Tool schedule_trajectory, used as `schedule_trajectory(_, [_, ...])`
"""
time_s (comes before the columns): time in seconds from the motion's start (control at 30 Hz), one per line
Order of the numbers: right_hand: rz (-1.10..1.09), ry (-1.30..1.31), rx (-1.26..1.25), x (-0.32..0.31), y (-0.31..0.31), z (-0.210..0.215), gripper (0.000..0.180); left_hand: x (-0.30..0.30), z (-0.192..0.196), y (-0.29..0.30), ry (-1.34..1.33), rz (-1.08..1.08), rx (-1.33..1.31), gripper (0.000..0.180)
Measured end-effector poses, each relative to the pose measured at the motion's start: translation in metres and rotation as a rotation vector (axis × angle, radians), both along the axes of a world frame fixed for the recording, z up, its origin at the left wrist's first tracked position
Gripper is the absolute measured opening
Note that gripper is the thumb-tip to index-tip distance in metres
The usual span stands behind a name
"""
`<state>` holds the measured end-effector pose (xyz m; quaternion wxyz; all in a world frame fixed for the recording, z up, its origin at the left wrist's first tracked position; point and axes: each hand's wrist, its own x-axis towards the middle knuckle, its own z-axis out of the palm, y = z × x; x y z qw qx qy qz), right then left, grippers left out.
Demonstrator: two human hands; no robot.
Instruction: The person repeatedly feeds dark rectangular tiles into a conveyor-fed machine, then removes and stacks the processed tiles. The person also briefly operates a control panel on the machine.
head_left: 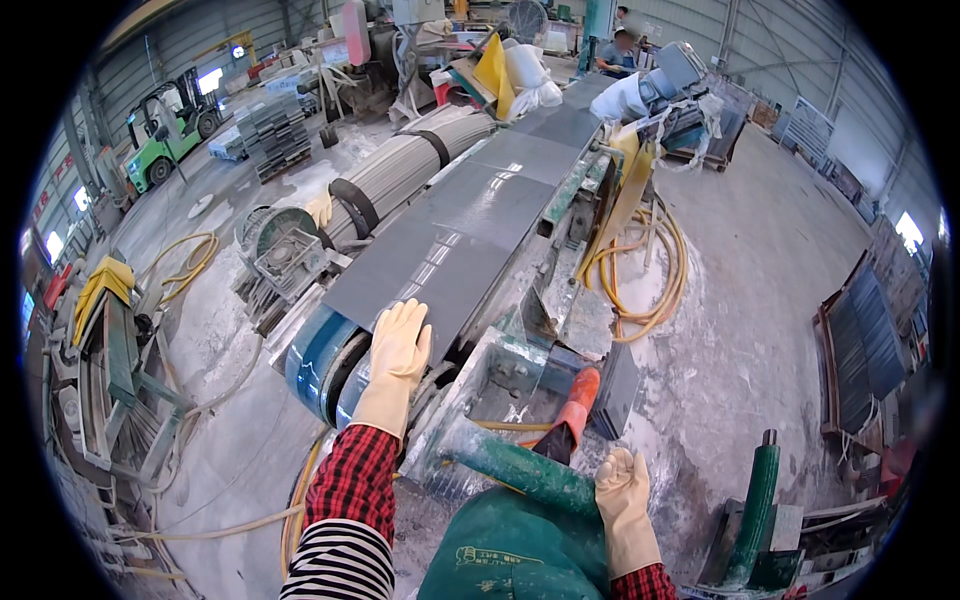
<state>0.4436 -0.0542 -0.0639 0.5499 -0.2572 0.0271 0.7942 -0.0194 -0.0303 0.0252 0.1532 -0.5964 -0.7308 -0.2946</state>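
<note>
My left hand [401, 345], in a cream rubber glove, lies with fingers stretched out on the near end of a smooth dark grey stone slab [420, 270]. The slab rests on a long conveyor, beside a blue belt roller [325, 355]. Another grey slab [505, 195] lies beyond it in line. Low at the right, my right hand [624, 490], also gloved, has its fingers curled in; nothing shows in them. It is beside the end of a green roller [525, 468], and whether they touch I cannot tell. A green apron [520, 550] covers my front.
An orange boot [575, 400] shows by the metal frame [470, 400]. Yellow hoses [670, 280] coil on the floor at right. Dark slabs lean on a rack [865, 330] farther right. A motor [285, 245] stands left of the conveyor; a green forklift [165, 135] is farther back. A person [615, 55] is at the far end.
</note>
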Motion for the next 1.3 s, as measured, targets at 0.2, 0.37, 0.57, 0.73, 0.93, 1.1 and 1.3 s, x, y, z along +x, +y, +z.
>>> schedule_trajectory(0.2, [0.016,0.045,0.002,0.002,0.001,-0.003,0.043,0.001,0.003,-0.005,-0.022,-0.008,-0.001,0.037])
schedule_trajectory(0.37, [0.034,0.087,0.006,0.004,0.002,-0.005,0.043,0.002,0.005,-0.008,-0.038,-0.013,-0.021,0.037])
schedule_trajectory(0.57, [0.041,0.071,0.019,0.004,0.002,-0.006,0.043,0.000,0.001,-0.013,-0.029,-0.017,0.020,0.036])
schedule_trajectory(0.73, [0.033,0.055,-0.006,0.002,0.002,-0.003,0.042,0.002,0.005,-0.016,-0.048,-0.034,0.027,0.036])
schedule_trajectory(0.93, [0.038,0.047,0.034,0.003,0.002,-0.005,0.042,0.003,0.003,-0.020,-0.051,-0.025,0.086,0.034])
schedule_trajectory(1.1, [0.039,0.029,0.043,0.004,0.002,-0.004,0.041,0.005,0.005,-0.024,-0.072,-0.033,0.098,0.034])
schedule_trajectory(1.3, [0.011,0.007,0.013,0.002,0.000,0.000,0.040,0.006,0.003,-0.028,-0.080,-0.019,0.091,0.034])
